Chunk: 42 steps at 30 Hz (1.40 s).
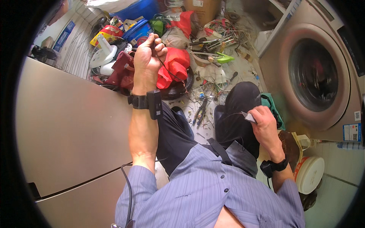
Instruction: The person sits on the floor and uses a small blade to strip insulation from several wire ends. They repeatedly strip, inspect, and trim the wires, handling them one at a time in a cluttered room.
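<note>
My left hand [149, 53] is raised over the heap, its fingers curled closed around a thin dark wire [167, 70]. The wire runs from the fingers down to the right, across a red cloth [178, 66]. By my right knee, my right hand [264, 123] pinches a small flat grey-white piece [249, 117]. It has a pointed end, and its exact kind cannot be made out. A fine thread or wire seems to stick out beside its tip. Dark-handled pliers [200, 112] lie on the floor between my feet, among small scraps.
A washing machine [311, 72] stands at the right, and a large metallic panel [72, 129] fills the left. Ahead lie blue tubs [137, 31], a white plastic part [103, 53], tangled wires [228, 30] and a bright green tool [224, 57]. A white bucket [311, 174] is at lower right.
</note>
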Motion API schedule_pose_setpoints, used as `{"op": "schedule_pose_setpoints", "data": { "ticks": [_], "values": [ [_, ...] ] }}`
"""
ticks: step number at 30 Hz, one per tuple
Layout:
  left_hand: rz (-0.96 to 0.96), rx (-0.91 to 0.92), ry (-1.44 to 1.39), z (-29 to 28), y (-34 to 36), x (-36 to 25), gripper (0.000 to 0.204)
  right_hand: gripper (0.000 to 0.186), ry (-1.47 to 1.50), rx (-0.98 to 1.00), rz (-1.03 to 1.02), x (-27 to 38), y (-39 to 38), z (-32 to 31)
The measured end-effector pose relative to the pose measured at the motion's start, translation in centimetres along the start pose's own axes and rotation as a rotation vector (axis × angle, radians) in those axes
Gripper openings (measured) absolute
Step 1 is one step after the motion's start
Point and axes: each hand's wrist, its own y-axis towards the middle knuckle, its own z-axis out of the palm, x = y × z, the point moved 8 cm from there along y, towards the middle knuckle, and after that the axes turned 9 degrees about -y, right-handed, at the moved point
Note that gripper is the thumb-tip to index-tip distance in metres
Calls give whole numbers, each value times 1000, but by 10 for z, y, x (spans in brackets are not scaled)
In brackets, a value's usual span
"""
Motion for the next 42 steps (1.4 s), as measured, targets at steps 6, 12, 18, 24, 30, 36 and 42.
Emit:
{"op": "schedule_pose_setpoints", "data": {
  "ticks": [6,12,18,24,30,36,42],
  "values": [
    [-68,37,-72,25,-8,26,21,32,-21,-16,-56,0,17,-4],
    [-130,153,-106,62,-20,51,21,29,145,-112,-6,4,50,-37],
    [-114,187,-210,88,-31,75,21,34,626,-187,54,47,92,14],
    [-102,193,-244,91,-31,74,22,21,931,88,256,53,102,82],
    [-206,207,-354,80,-28,76,22,18,896,-13,87,63,112,78],
    [-108,136,-153,71,-30,73,24,16,969,27,31,61,123,87],
    [91,100,512,23,-54,87,31,12,1156,-74,283,44,124,74]
  ]
}}
